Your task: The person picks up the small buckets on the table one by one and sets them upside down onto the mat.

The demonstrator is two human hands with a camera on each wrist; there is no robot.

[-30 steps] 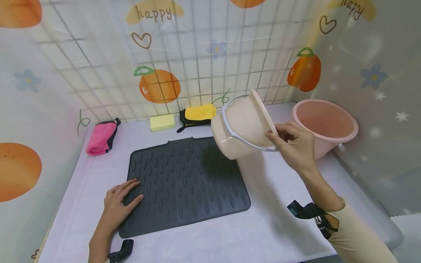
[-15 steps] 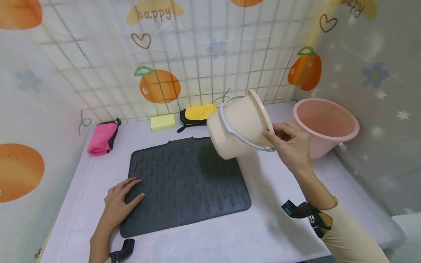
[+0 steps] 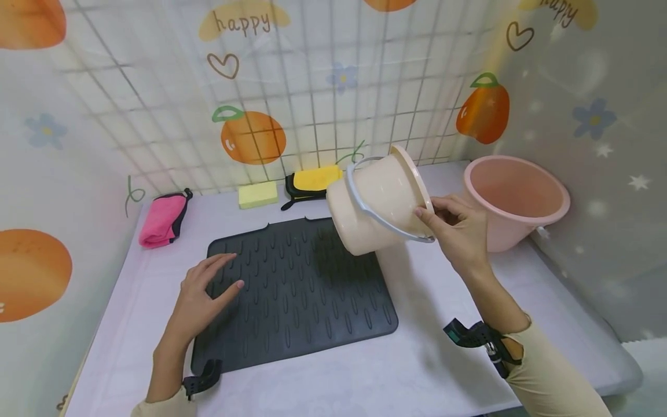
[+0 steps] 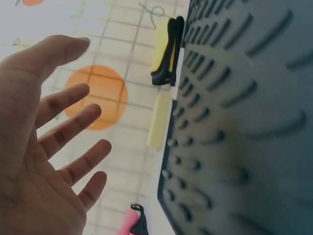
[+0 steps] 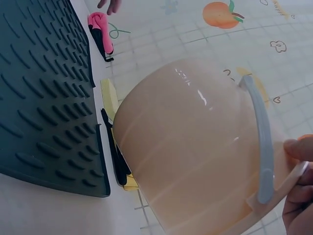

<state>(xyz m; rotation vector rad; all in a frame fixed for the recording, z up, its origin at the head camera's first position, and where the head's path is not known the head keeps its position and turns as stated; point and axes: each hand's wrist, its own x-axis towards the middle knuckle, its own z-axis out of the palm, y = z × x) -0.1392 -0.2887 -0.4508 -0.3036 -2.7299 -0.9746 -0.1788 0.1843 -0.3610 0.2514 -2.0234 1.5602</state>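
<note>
A cream plastic bucket [image 3: 385, 197] with a pale blue-grey handle [image 3: 371, 215] is held tilted in the air, its mouth facing right. My right hand [image 3: 461, 231] pinches its rim between thumb and fingers; in the right wrist view the thumb [image 5: 299, 148] lies on the outside near the handle's end. Below spreads a dark grey ridged mat [image 3: 297, 295], with the bucket's shadow on its far right part. My left hand [image 3: 200, 298] hovers over the mat's left side, fingers spread and holding nothing, as the left wrist view also shows.
A pink basin [image 3: 516, 191] stands at the right, just beyond my right hand. Along the back lie a folded pink cloth [image 3: 162, 221], a pale yellow sponge [image 3: 257, 195] and a folded yellow and black cloth [image 3: 312, 180]. A wire grid [image 3: 312, 104] rises behind a printed curtain.
My left hand has lifted off the mat's left edge and moved forward and right. The bucket, still gripped by my right hand, has shifted slightly left.
</note>
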